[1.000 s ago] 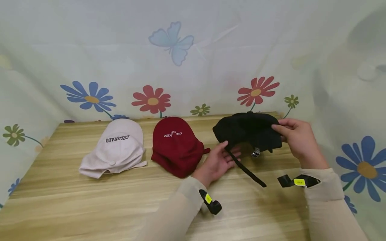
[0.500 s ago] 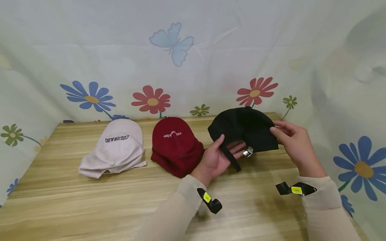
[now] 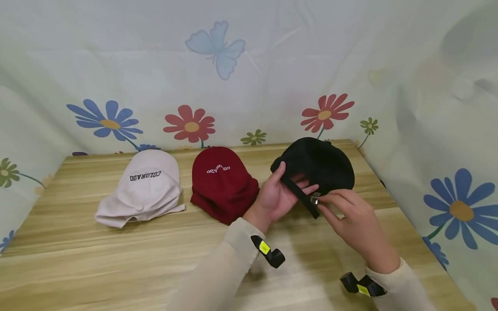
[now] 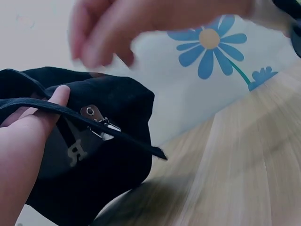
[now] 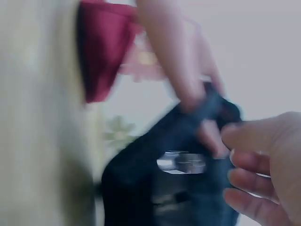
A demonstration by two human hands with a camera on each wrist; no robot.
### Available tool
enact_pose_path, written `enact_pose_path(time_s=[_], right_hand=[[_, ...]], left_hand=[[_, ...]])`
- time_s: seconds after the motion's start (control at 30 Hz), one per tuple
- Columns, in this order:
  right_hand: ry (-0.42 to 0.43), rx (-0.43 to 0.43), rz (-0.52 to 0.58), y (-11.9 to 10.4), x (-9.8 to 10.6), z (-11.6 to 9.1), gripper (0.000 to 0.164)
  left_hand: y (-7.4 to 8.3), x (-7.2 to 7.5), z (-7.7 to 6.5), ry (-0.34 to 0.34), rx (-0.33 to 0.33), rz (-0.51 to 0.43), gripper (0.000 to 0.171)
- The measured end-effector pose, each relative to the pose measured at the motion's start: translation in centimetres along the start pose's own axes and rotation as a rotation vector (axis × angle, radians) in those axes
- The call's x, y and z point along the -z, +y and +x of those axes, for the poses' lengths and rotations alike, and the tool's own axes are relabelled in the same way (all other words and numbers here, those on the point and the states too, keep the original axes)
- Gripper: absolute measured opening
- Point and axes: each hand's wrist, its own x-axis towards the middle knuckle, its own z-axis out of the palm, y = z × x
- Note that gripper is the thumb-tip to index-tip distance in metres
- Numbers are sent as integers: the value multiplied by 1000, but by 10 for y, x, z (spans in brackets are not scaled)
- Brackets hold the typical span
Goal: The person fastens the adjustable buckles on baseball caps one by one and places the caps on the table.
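Note:
A black cap (image 3: 311, 160) is lifted over the table, its back opening turned toward me. My left hand (image 3: 274, 198) holds the opening's edge, thumb outside on the black strap (image 4: 110, 129) and fingers inside. The strap's loose end hangs past the silver buckle (image 3: 316, 198). My right hand (image 3: 355, 222) has its thumb and fingertips close beside the buckle in the head view. Both wrist views show those fingers apart from the buckle, slightly bent, with nothing visibly between them; the right hand (image 4: 127, 33) is blurred in the left wrist view.
Left of the black cap, a dark red cap (image 3: 223, 185) and a white cap (image 3: 145, 185) lettered COLORADO lie on the wooden table (image 3: 155, 263). A flower-printed curtain (image 3: 272, 73) stands behind the table and along its sides.
My right hand has let go of the black cap's right side and come left and down to the buckle. My left hand keeps its hold. The cap has turned, bringing strap and buckle closer together.

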Motion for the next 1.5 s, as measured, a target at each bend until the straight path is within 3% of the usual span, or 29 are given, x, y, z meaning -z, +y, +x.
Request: enact_pose_path(time_s=[0.2,0.37,0.53,0.67,0.8,0.93,1.03,1.17,1.3,1.4,1.5], right_hand=[[-1,19,-131,6,-31,-18,29],[138,29,-230,12,-47,-25,24],[262,79,-220,14,-53,-18,12],[225,99,-189,14,-53,-13,12],[168,54,-112,11,-48,-10,12],[163,-48,21,11,-37,-5,8],[186,-189,130,13,-28,0,7],[191,-407,298,13,-16,7,13],[148,-633,462,11,-8,14,12],[166,-784,642,10,-4,20,12],[232,-848,873,9,-4,23,12]], left_hand=[[4,-4,-4,22,7,-14,42],[2,-8,-8,36,22,-28,45],[4,-10,-8,41,20,-39,45],[7,-14,-8,42,29,-27,47],[11,-16,-9,57,42,-4,44],[19,-20,-13,88,58,43,38],[28,-26,-14,165,83,161,38],[41,-29,-15,336,177,449,30],[54,-25,-16,424,266,768,22],[63,-22,-16,486,250,893,19],[69,-20,-17,547,181,865,20]])
